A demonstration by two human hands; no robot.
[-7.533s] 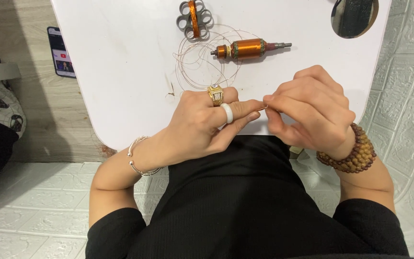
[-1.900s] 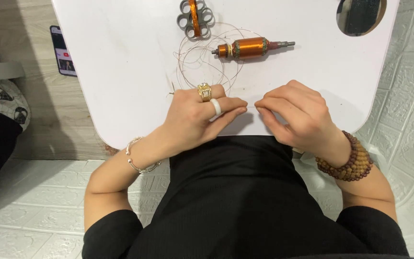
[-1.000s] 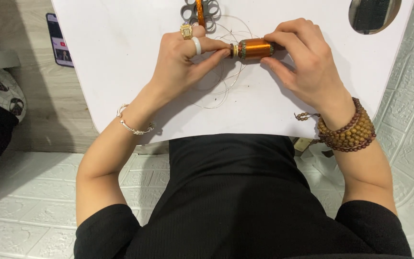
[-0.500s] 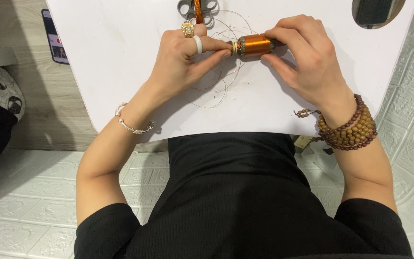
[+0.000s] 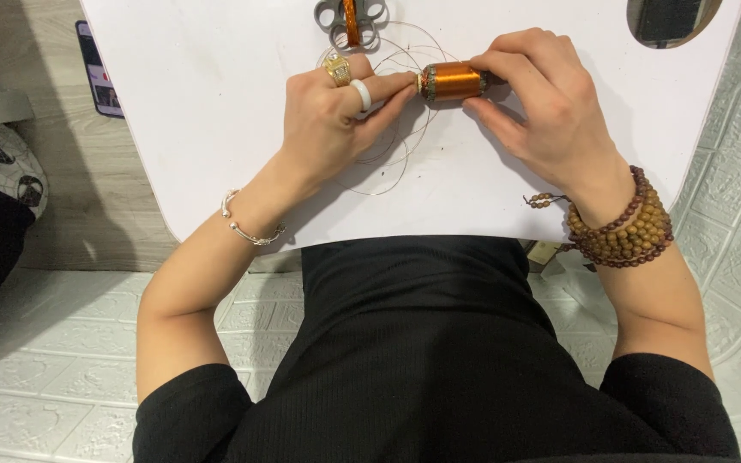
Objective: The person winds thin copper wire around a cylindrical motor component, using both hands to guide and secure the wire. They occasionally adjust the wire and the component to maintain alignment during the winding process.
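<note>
Upper centre of the frame, over the white tabletop [image 5: 199, 103]: the right hand [image 5: 551, 111] curls round the copper-wound armature [image 5: 452, 81], grip pinching it, while the left hand [image 5: 332, 129] pinches its left end, fingertips pressed together.

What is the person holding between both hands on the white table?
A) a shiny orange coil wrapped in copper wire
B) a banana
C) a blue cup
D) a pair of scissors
A. The right hand grips a copper-wound coil from one side while the left hand touches its other end with its fingertips, above the white table, with thin loose wire looped beneath.
</note>
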